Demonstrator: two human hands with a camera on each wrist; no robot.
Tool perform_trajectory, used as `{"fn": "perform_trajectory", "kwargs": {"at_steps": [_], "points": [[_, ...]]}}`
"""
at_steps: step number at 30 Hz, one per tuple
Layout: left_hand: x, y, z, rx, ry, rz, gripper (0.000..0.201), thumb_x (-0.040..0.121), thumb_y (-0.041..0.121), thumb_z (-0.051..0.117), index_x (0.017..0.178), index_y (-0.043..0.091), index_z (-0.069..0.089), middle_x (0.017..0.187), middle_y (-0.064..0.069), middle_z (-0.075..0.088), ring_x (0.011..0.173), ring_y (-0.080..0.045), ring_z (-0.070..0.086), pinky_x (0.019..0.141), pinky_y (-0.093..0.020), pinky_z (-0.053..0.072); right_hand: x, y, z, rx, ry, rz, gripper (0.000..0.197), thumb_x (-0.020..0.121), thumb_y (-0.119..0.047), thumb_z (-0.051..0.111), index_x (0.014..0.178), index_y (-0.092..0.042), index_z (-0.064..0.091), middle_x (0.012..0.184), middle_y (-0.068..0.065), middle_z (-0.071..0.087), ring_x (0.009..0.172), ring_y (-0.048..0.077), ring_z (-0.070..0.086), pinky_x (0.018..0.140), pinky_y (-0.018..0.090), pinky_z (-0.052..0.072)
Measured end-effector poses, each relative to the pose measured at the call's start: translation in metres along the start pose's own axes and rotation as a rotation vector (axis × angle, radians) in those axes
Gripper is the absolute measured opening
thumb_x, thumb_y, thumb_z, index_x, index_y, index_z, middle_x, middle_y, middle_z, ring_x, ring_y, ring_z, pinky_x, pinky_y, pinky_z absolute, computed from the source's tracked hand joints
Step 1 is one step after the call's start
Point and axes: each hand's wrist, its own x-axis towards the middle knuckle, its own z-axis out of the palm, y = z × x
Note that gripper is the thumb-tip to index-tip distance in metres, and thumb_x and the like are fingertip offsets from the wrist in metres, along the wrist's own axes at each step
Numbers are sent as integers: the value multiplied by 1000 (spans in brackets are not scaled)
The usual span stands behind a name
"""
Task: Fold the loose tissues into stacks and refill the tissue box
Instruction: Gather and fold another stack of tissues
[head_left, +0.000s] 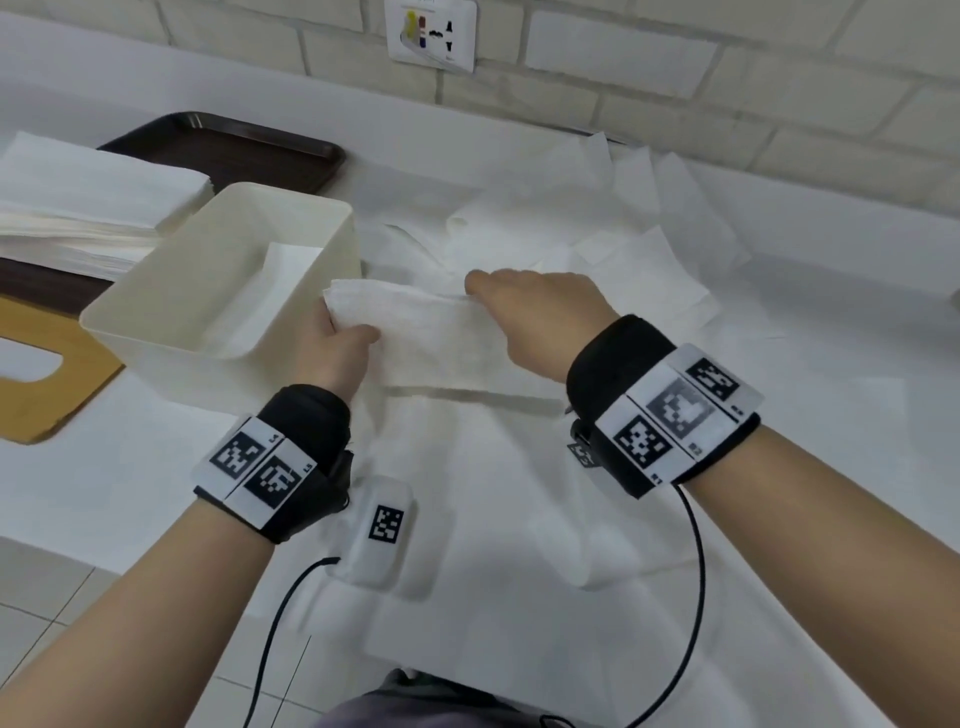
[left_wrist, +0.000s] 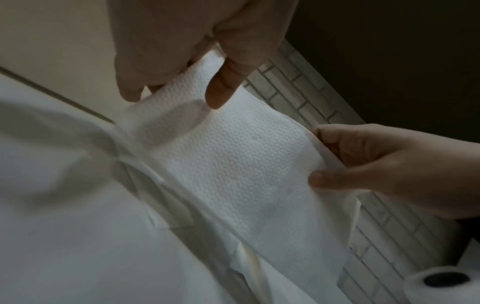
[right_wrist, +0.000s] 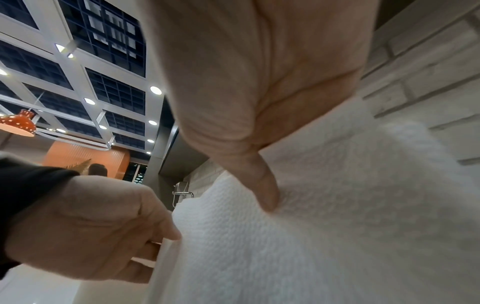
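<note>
Tissue (head_left: 431, 332), folded and embossed, hangs between both hands just right of the open cream tissue box (head_left: 218, 291), above the loose tissues (head_left: 597, 244) spread on the white table (head_left: 857, 389). We note the left hand (head_left: 337, 348) pinching its left end, thumb on top, and the right hand (head_left: 540, 312) pinching the right end, fingers curled over the far edge. We judge the sheet very light, soft and limp: it sags between the grips, would tear under a sharp tug, and will slump if held at one point only. Best hold, in our view, is at the two short ends or corners, with light tension to keep the fold flat. The box already has some white tissue lying on its floor. Head view alone shows the layout: the box, a tall stack of flat tissues (head_left: 78, 208) on a dark tray (head_left: 249, 140) to the left, a wooden lid (head_left: 47, 374) with a slot at far left. Left wrist view shows what the head view cannot: the dimpled embossing, the doubled edge at the right fingers (left_wrist: 337, 144), and the left thumb (left_wrist: 223, 86) over the sheet. Right wrist view shows the right thumb (right_wrist: 262, 185) pressing into the tissue, with ceiling lights behind.
</note>
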Motion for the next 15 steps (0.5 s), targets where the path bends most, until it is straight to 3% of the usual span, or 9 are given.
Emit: {"fn": "perform_trajectory", "kwargs": {"at_steps": [3, 6, 8, 10, 13, 15], "points": [[0, -4, 2, -34, 5, 6, 40, 84, -4, 46, 123, 7, 48, 112, -7, 57, 104, -24, 52, 92, -34, 44, 0, -4, 3, -29, 24, 18, 45, 82, 8, 37, 124, -10, 36, 99, 6, 46, 77, 22, 37, 61, 32, 24], [-5, -10, 5, 2, -12, 10, 26, 64, 6, 48, 87, 18, 47, 82, 1, 49, 78, -15, 47, 66, -23, 38, 0, -9, 19, -29, -50, 30, 46, 83, 6, 37, 126, -9, 34, 105, 9, 49, 78, 22, 36, 67, 33, 24], [-7, -13, 6, 22, -29, 6, 30, 53, 10, 41, 80, 24, 43, 79, 4, 46, 73, -10, 44, 64, -22, 36, 1, -10, 28, -9, -83, 32, 44, 84, 6, 36, 125, -8, 35, 96, 8, 43, 80, 23, 39, 65, 31, 23], [-8, -12, 7, 23, -41, 2, 34, 57, 9, 42, 89, 20, 47, 85, 2, 49, 77, -11, 46, 69, -23, 38, 4, -8, 31, 11, -65, 35, 43, 84, 6, 35, 124, -8, 36, 96, 7, 43, 81, 23, 40, 67, 32, 25], [-5, -12, 7, -7, -5, -4, 42, 79, -6, 44, 119, 9, 45, 102, -4, 51, 95, -18, 47, 82, -27, 38, 8, -3, 34, 32, 20, 43, 38, 88, 0, 38, 125, -9, 34, 115, 7, 47, 90, 22, 40, 72, 32, 24], [-1, -15, 7, -29, 13, 4, 43, 82, -10, 40, 120, 10, 41, 100, -2, 51, 95, -18, 46, 79, -25, 39, 10, 0, 39, -1, 29, 21, 39, 91, -5, 40, 129, -11, 31, 122, 7, 43, 106, 24, 42, 75, 31, 23]]}}
